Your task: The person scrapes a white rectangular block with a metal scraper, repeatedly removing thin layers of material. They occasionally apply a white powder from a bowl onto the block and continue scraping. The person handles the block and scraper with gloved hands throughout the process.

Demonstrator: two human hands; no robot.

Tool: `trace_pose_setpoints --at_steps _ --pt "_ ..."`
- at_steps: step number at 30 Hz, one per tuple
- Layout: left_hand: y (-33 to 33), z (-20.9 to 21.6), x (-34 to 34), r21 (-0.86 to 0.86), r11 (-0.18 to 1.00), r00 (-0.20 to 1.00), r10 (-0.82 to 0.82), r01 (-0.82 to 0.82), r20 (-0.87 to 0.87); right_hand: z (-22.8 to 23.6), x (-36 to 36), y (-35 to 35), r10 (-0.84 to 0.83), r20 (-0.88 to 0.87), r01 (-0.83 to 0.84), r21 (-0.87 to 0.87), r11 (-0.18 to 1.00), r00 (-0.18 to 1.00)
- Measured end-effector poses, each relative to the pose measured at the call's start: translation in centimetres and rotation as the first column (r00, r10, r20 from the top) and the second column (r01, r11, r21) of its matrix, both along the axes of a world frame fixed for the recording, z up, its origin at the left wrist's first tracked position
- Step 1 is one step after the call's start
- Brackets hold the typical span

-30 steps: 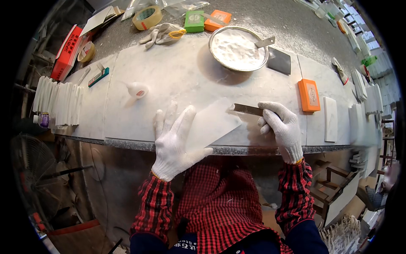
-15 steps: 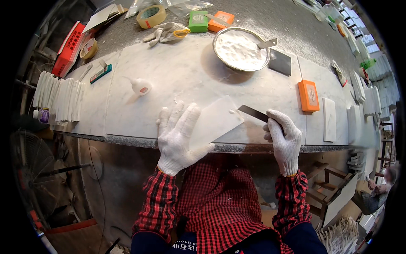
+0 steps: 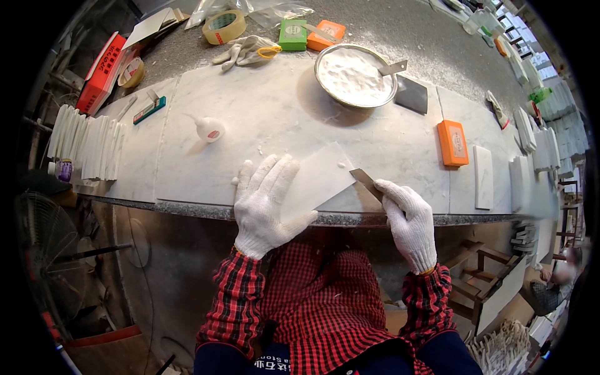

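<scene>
My gloved left hand [image 3: 265,200] lies flat with fingers stretched out, pressing on the left part of a white stone tile [image 3: 320,178] at the table's front edge. My gloved right hand [image 3: 406,215] is closed around a flat metal scraper blade [image 3: 367,183], whose tip is by the tile's right edge. A small white dab of paste [image 3: 341,165] sits on the tile near that tip. Farther back stands a metal bowl [image 3: 322,85] of white paste, with a putty knife [image 3: 394,67] resting in it. A white squeeze bottle [image 3: 209,129] is left of the tile.
An orange box [image 3: 452,143] and a narrow white tile [image 3: 483,177] are on the right. White tiles [image 3: 87,144] stand stacked at far left, near a green-cased tool [image 3: 149,110]. Behind lie a spare glove [image 3: 245,51] and a tape roll [image 3: 224,27]. A person sits at far right.
My right hand has moved left and slightly down with the scraper, which now points more steeply up toward the tile's edge. The left hand stays almost in place.
</scene>
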State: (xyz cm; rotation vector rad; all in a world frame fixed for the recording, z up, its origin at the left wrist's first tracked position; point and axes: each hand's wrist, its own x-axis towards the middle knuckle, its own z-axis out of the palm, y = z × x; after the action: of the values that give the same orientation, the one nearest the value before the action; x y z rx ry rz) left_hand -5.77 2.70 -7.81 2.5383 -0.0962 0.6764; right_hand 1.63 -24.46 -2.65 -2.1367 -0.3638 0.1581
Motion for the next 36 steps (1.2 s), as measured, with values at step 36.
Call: trace_pose_setpoints --at_steps 36 --pt "0.2 0.1 0.3 -0.01 0.999 0.996 -0.031 0.032 0.082 -0.9 -1.9 4.2 0.044 0.39 0.054 -0.236 0.97 0.92"
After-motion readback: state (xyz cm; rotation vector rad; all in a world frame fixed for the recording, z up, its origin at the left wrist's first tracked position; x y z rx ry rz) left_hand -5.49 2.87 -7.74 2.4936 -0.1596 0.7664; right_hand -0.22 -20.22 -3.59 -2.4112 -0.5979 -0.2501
